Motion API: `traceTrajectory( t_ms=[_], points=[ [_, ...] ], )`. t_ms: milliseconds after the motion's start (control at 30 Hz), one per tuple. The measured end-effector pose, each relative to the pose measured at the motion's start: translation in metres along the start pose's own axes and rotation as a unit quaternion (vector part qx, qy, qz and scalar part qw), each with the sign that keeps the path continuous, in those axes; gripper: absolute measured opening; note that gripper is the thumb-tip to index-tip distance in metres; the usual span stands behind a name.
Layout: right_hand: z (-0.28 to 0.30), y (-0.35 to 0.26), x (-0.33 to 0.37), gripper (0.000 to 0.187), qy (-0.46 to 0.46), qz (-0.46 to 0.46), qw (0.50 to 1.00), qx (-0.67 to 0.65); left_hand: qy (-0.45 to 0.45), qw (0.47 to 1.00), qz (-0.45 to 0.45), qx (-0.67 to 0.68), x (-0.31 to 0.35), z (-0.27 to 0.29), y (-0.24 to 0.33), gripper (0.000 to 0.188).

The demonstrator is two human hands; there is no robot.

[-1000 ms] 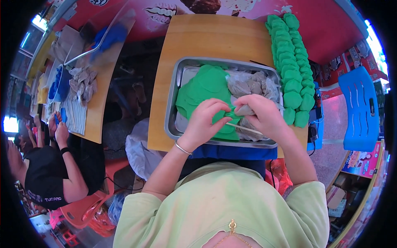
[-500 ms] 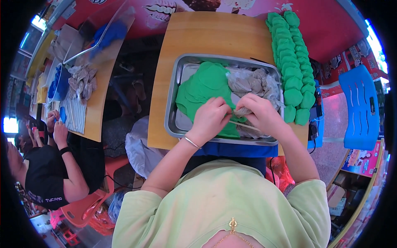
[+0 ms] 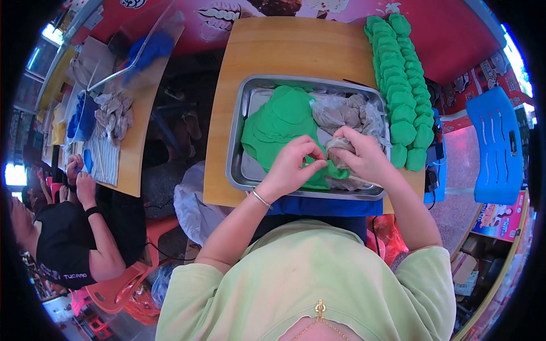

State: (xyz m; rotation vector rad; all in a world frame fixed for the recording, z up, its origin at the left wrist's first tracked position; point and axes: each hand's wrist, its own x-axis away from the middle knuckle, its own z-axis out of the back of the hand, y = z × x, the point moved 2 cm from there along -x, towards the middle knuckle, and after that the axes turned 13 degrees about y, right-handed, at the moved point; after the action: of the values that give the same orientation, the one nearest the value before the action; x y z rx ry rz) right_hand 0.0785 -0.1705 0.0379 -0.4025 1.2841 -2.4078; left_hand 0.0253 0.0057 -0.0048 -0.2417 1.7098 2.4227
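My left hand (image 3: 293, 169) is closed, thumb and finger pinching the edge of a small green fabric piece (image 3: 336, 172). Right beside it, my right hand (image 3: 364, 158) curls round a crumpled tan fabric piece (image 3: 338, 152). A thin pale stick (image 3: 364, 181) sticks out below the right hand. Both hands are over a shallow metal tray (image 3: 234, 149). Flat green fabric pieces (image 3: 281, 122) lie overlapping in its left part. Behind my right hand, tan bundles lie in a clear plastic bag (image 3: 347, 112). How the green and tan pieces join is hidden by my fingers.
Two long rows of stacked green rounded fabric pieces (image 3: 398, 96) line the right side of the wooden table (image 3: 296, 45). A blue chair (image 3: 495, 148) stands farther right. At left, another person (image 3: 79, 238) works at a second table with a tan fabric heap (image 3: 114, 116).
My hands have moved slightly apart, with the right wrist turned. The green piece and the tan piece now show between them, and the stick has shifted right.
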Motion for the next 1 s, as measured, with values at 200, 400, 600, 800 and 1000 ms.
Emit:
traceTrajectory(
  t_ms=[200, 400, 600, 800, 1000],
  points=[
    [-0.004, 0.014, 0.002, 0.028, 0.041, 0.166, 0.982, 0.084, 0.016, 0.996, 0.059, 0.061, 0.004, -0.001, -0.011, 0.012],
    [0.001, 0.006, 0.004, 0.021, 0.01, 0.177, 0.977, 0.115, 0.021, 0.994, 0.076, 0.071, 0.005, -0.002, -0.005, 0.011],
    [0.0, 0.008, 0.006, 0.019, -0.053, 0.206, 0.971, 0.112, 0.018, 0.999, 0.037, 0.024, 0.009, 0.0, -0.003, 0.011],
    [-0.01, 0.003, 0.014, 0.016, -0.024, 0.222, 0.955, 0.193, 0.015, 0.994, -0.092, -0.052, 0.01, 0.0, 0.002, 0.013],
    [-0.017, 0.004, 0.014, 0.015, 0.071, 0.185, 0.949, 0.244, 0.036, 0.989, -0.125, -0.077, 0.012, -0.001, 0.002, 0.015]
  ],
)
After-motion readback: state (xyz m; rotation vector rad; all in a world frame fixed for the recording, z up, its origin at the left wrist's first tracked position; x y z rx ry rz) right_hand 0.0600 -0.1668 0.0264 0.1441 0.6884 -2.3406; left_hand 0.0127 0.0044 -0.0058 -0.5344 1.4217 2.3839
